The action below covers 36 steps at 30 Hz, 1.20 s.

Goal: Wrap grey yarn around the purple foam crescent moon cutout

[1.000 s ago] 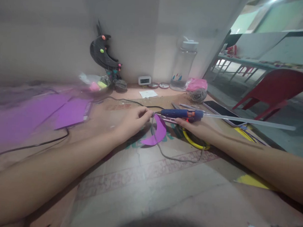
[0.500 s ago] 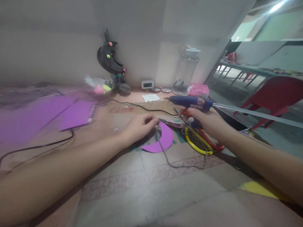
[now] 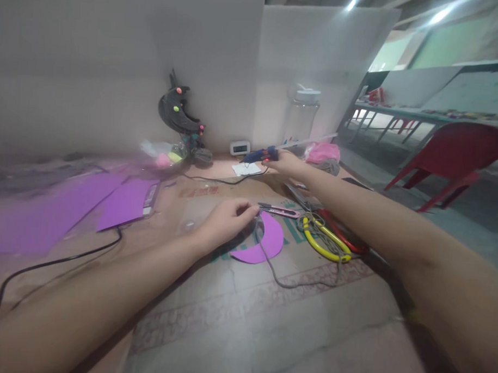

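Fingers pinched, my left hand (image 3: pixel 235 218) holds the upper tip of a purple crescent cutout (image 3: pixel 272 241) on the cardboard. A thin grey cord (image 3: pixel 275 274) runs from that tip across the crescent and off to the right. Farther back, my right hand (image 3: pixel 284 161) grips a blue hot glue gun (image 3: pixel 256 155), its nozzle pointing left above a small white paper (image 3: pixel 246 170). A pink utility knife (image 3: pixel 278 211) lies just beyond the crescent. To the right are scissors with yellow and red handles (image 3: pixel 326 243), with cord tangled over them.
Purple sheets (image 3: pixel 123 204) lie at left, near a black cable (image 3: pixel 58 261). Along the back wall are a dark crescent ornament (image 3: pixel 176 110), a small digital clock (image 3: pixel 239 148), a clear bottle (image 3: pixel 302 117) and a pink bag (image 3: pixel 321 152). A red chair (image 3: pixel 466 150) stands beyond the right side.
My right hand has carried the glue gun left and away from me, toward the white paper, uncovering the scissors. My left hand stays on the crescent's tip. The view has tilted up slightly.
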Each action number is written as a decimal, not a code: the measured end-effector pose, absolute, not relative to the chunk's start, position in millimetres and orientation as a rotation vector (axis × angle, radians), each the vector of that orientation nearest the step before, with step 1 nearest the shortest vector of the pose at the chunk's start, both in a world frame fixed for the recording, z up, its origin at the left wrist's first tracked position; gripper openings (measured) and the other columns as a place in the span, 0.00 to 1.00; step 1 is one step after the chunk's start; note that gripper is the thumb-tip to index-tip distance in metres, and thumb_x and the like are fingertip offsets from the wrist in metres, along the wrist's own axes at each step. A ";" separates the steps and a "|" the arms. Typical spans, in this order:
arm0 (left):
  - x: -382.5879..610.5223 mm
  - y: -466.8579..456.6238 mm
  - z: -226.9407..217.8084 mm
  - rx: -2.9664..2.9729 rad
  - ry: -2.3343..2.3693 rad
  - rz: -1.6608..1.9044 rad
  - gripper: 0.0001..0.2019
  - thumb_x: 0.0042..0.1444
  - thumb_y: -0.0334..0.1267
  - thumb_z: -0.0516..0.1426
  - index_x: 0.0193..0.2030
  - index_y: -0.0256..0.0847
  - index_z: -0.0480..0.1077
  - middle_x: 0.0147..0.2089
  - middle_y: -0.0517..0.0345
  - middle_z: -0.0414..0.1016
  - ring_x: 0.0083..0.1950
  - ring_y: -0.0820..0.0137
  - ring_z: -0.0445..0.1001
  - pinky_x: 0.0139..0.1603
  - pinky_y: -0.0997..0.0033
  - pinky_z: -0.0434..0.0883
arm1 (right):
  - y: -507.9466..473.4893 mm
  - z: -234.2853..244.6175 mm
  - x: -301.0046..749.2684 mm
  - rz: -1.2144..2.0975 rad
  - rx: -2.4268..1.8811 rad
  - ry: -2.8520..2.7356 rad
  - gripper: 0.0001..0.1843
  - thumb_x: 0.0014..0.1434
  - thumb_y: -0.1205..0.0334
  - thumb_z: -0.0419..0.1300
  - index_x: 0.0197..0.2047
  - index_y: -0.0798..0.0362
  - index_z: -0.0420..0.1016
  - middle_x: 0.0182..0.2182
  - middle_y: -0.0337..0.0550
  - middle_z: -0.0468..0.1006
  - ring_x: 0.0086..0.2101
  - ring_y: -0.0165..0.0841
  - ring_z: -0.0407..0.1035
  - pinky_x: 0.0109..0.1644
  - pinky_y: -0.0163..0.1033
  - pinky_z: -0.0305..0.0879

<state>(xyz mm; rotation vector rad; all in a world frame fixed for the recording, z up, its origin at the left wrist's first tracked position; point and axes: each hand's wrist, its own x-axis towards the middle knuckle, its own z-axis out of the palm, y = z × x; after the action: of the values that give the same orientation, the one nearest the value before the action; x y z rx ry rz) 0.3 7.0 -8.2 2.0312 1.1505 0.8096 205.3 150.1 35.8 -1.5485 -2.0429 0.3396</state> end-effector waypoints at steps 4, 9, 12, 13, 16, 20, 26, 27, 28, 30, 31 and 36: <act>0.1 7.9 -8.3 2.041 1.128 0.806 0.17 0.61 0.50 0.50 0.29 0.41 0.69 0.27 0.60 0.71 0.30 0.68 0.68 0.32 0.71 0.62 | 174.3 19.5 197.8 0.316 -1.608 -2.044 0.22 0.61 0.59 0.60 0.56 0.61 0.71 0.50 0.54 0.79 0.47 0.38 0.73 0.52 0.38 0.65; -0.4 7.3 -8.0 2.022 1.123 0.822 0.17 0.62 0.49 0.50 0.28 0.41 0.69 0.26 0.61 0.71 0.29 0.69 0.68 0.32 0.71 0.62 | 181.8 11.9 200.2 0.260 -1.698 -2.076 0.22 0.64 0.56 0.57 0.54 0.63 0.72 0.51 0.59 0.78 0.47 0.41 0.73 0.51 0.39 0.66; -0.6 7.0 -8.1 1.994 1.145 0.838 0.17 0.61 0.49 0.51 0.29 0.40 0.69 0.27 0.61 0.70 0.30 0.69 0.69 0.33 0.71 0.62 | 173.3 16.6 208.3 0.218 -1.719 -2.124 0.24 0.63 0.54 0.58 0.55 0.63 0.72 0.51 0.61 0.77 0.48 0.44 0.73 0.53 0.42 0.65; -0.7 7.4 -8.5 1.986 1.152 0.852 0.16 0.61 0.49 0.51 0.29 0.40 0.69 0.27 0.61 0.71 0.31 0.69 0.69 0.34 0.71 0.63 | 167.8 19.1 211.6 0.195 -1.720 -2.141 0.25 0.62 0.53 0.59 0.55 0.63 0.72 0.52 0.63 0.76 0.49 0.46 0.72 0.54 0.44 0.64; -1.6 10.3 -10.2 1.951 1.165 0.928 0.17 0.61 0.49 0.52 0.28 0.40 0.69 0.27 0.61 0.71 0.31 0.69 0.69 0.34 0.71 0.63 | 141.6 28.4 221.2 0.104 -1.691 -2.171 0.30 0.59 0.52 0.62 0.59 0.63 0.68 0.59 0.66 0.69 0.56 0.51 0.66 0.59 0.48 0.59; -4.2 16.6 -10.9 1.797 1.163 1.154 0.16 0.61 0.50 0.52 0.30 0.40 0.69 0.29 0.59 0.70 0.32 0.69 0.69 0.33 0.72 0.64 | 81.8 41.1 227.4 0.161 -1.561 -2.268 0.22 0.66 0.49 0.51 0.51 0.54 0.76 0.48 0.50 0.79 0.47 0.41 0.73 0.50 0.41 0.65; -6.5 18.7 -5.1 1.703 1.237 1.311 0.16 0.61 0.46 0.53 0.26 0.39 0.66 0.27 0.61 0.66 0.30 0.72 0.66 0.31 0.75 0.62 | -16.4 37.5 223.0 0.462 -1.175 -2.609 0.20 0.65 0.47 0.53 0.46 0.51 0.79 0.45 0.45 0.79 0.44 0.38 0.73 0.47 0.39 0.65; -6.5 18.4 -4.7 1.705 1.246 1.328 0.16 0.62 0.45 0.53 0.26 0.39 0.66 0.26 0.61 0.66 0.30 0.72 0.65 0.30 0.75 0.62 | -25.7 32.5 221.2 0.464 -1.159 -2.628 0.20 0.63 0.46 0.56 0.47 0.51 0.79 0.47 0.46 0.78 0.46 0.39 0.72 0.50 0.40 0.64; -6.5 18.2 -4.6 1.698 1.249 1.339 0.16 0.62 0.45 0.53 0.26 0.39 0.66 0.26 0.61 0.66 0.30 0.72 0.65 0.30 0.75 0.61 | -32.3 26.9 219.2 0.431 -1.143 -2.640 0.22 0.60 0.44 0.60 0.48 0.52 0.78 0.49 0.48 0.77 0.48 0.42 0.70 0.52 0.42 0.64; -6.6 18.3 -5.4 1.670 1.251 1.341 0.16 0.61 0.46 0.53 0.26 0.39 0.66 0.26 0.61 0.66 0.29 0.72 0.65 0.28 0.75 0.60 | -38.2 16.3 214.6 0.341 -1.103 -2.620 0.25 0.55 0.44 0.65 0.49 0.52 0.77 0.51 0.51 0.75 0.52 0.45 0.67 0.56 0.47 0.61; -6.7 18.6 -5.9 1.661 1.246 1.340 0.16 0.61 0.46 0.53 0.27 0.39 0.66 0.26 0.61 0.66 0.29 0.73 0.65 0.27 0.75 0.60 | -38.8 12.6 212.4 0.323 -1.070 -2.611 0.21 0.56 0.47 0.65 0.47 0.52 0.77 0.49 0.50 0.75 0.52 0.44 0.66 0.56 0.47 0.60; -6.4 20.2 -5.9 1.695 1.221 1.287 0.16 0.62 0.45 0.52 0.27 0.39 0.66 0.27 0.61 0.66 0.30 0.73 0.65 0.30 0.75 0.61 | -37.4 23.6 209.1 0.561 -1.122 -2.473 0.08 0.64 0.64 0.55 0.36 0.52 0.74 0.35 0.42 0.78 0.38 0.35 0.71 0.45 0.40 0.63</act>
<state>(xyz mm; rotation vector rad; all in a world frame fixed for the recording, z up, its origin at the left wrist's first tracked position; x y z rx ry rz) -6.4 20.2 -5.9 1.6953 1.2214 1.2868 209.1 -37.4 23.6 -1.1218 -2.4731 0.5605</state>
